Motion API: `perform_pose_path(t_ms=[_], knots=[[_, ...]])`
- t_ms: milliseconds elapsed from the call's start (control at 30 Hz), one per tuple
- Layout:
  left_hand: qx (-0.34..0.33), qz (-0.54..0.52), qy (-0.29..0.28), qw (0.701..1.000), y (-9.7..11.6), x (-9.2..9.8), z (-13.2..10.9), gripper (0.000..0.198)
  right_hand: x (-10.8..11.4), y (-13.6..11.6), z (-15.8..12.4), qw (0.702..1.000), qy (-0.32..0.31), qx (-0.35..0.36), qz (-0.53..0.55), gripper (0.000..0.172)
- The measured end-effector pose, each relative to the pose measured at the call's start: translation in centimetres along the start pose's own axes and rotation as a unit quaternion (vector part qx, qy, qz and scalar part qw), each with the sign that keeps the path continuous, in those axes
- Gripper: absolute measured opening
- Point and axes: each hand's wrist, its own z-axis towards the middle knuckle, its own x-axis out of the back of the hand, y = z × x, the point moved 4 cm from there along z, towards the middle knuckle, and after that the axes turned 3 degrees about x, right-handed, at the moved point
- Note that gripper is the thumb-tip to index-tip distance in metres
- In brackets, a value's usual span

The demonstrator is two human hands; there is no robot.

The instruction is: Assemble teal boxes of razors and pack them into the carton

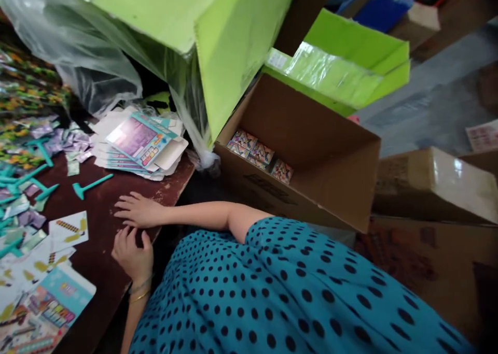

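My right hand (140, 210) lies palm down on the dark red table (105, 209), its fingers spread and holding nothing. Just beside it, near the table's edge, my left hand (134, 254) rests with fingers apart, also holding nothing. A small teal plastic hammer-like tool (91, 185) lies beyond my right hand. A pile of flattened printed boxes (143, 144) is to its right side. Printed picture cards (69, 229) and a teal printed box (64, 297) lie near my left hand.
Small purple and green sachets (75, 141) and more teal tools (15, 183) cover the table's far part. An open brown carton (330, 162) beside the table holds several small printed boxes (262, 153). A bright green carton (237, 48) with clear plastic rises above it. More cartons (436, 188) stand behind.
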Motion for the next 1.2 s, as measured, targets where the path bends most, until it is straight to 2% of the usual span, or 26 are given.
perform_pose_path(t_ms=[133,233,333,433,533,633,767,933,1000,1067,1100,1133,1200], knots=[[0.005,0.011,0.002,1.0,0.2,0.0,0.5,0.036,0.5,0.1,0.3,0.997,0.039,0.005,0.061,0.045],[-0.017,0.02,-0.02,0.999,1.3,0.8,0.0,0.032,0.9,0.3,-0.6,0.992,0.063,0.007,0.108,0.036],[-0.051,0.039,-0.044,0.997,2.8,3.2,-2.1,0.03,0.7,0.2,-1.6,0.987,0.061,0.034,0.148,0.031],[-0.01,0.094,-0.015,0.995,2.8,6.6,-4.5,0.035,-0.3,-0.2,-1.9,0.978,0.05,0.084,0.184,0.035],[0.101,0.159,0.027,0.982,0.4,9.7,-6.8,0.047,-1.5,0.0,-1.6,0.976,0.058,0.078,0.193,0.035],[0.19,0.202,0.041,0.96,-3.0,11.3,-9.3,0.067,-2.1,0.1,-1.6,0.979,0.066,0.085,0.175,0.036],[0.232,0.211,0.042,0.949,-6.5,10.9,-10.4,0.083,-2.1,-0.2,-2.2,0.981,0.069,0.094,0.158,0.037],[0.265,0.188,0.077,0.943,-8.7,9.9,-9.3,0.071,-1.9,-1.6,-2.7,0.978,0.064,0.083,0.178,0.033],[0.267,0.179,0.091,0.943,-9.2,9.7,-8.9,0.064,0.2,-1.4,-1.3,0.968,0.079,0.077,0.226,0.034],[0.26,0.173,0.106,0.944,-9.7,9.5,-8.7,0.061,4.8,0.5,1.2,0.961,0.142,0.066,0.23,0.042],[0.256,0.168,0.115,0.945,-9.8,9.5,-8.7,0.06,7.9,2.3,2.6,0.959,0.186,0.054,0.207,0.046],[0.252,0.162,0.122,0.946,-10.0,9.4,-8.6,0.06,11.0,4.4,3.7,0.967,0.216,0.047,0.127,0.049],[0.246,0.144,0.132,0.949,-10.1,9.3,-8.7,0.061,16.3,9.5,4.9,0.977,0.205,0.023,0.044,0.047]])
